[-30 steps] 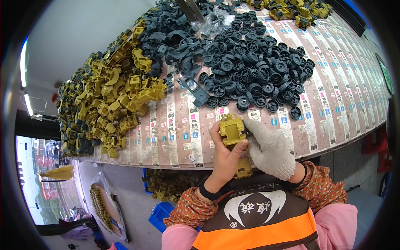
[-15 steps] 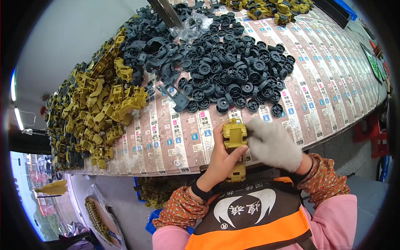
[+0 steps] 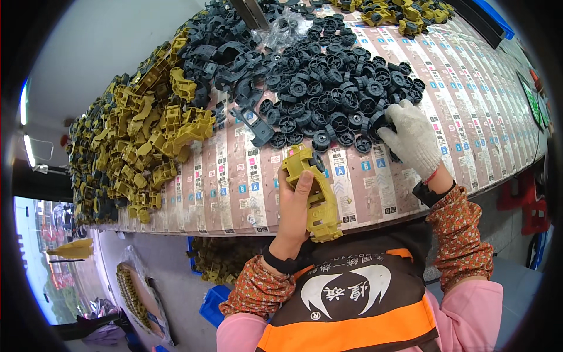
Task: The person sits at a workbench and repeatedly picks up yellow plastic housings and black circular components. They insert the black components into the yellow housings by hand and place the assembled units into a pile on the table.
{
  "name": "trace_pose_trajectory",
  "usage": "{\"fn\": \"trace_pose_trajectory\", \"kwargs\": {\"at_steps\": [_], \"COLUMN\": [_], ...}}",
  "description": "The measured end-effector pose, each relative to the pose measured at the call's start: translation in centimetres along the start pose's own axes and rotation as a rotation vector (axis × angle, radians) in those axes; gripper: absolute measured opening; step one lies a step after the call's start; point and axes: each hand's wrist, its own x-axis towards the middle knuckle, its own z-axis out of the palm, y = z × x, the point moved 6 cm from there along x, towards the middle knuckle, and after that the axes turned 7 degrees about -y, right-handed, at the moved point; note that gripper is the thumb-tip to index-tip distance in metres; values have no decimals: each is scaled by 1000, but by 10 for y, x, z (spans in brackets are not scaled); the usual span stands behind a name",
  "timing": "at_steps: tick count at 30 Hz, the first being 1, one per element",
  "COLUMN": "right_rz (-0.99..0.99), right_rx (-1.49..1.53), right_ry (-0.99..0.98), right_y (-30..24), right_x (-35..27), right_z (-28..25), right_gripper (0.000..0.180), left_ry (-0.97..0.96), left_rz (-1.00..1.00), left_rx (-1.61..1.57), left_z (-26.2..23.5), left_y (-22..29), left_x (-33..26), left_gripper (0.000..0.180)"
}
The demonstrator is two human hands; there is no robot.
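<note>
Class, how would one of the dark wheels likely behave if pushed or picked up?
A dark wheel would probably roll if stood on its round tread. Its open, spoked face suggests it is light for its size. In the heap, where wheels lie against each other, pushing one would likely shift its neighbours.

Body shells [image 3: 135, 141] heap up on the left of the bench [image 3: 481, 117], wheels [image 3: 328, 97] pile mid-bench, chassis parts [image 3: 226, 64] kinda between them and further back. Plastic bag [image 3: 281, 30] is behind the wheels. From here I see one shell [image 3: 323, 216] in the left hand [image 3: 292, 205], before the wheels, and the right hand [image 3: 413, 139] at their near right edge.
</note>
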Motion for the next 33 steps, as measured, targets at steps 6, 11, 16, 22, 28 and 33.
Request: {"fn": "trace_pose_trajectory", "kwargs": {"at_steps": [6,11,16,22,28,33], "right_rz": [-30,26,-94,-145,-139,-38], "right_rx": [89,769,924,878,786,989], "right_ry": [33,-179,-225,-211,-189,-318], "right_y": [-16,-56,-101,-116,-119,-119], "right_x": [-9,-49,-85,-104,-116,-119], "right_z": [-9,-7,4,2,4,16], "right_gripper": [20,18,31,37,39,40], "left_ry": [49,-28,74,181,203,90], "left_rz": [-4,-41,47,225,314,434], "left_rx": [-65,-221,-210,-9,8,-34], "left_z": [-1,-12,-7,-18,-10,6], "left_y": [5,-2,4,5,16,22], "left_x": [-2,-2,-2,1,-9,-16], "left_gripper": [45,48,49,48,57,70]}}
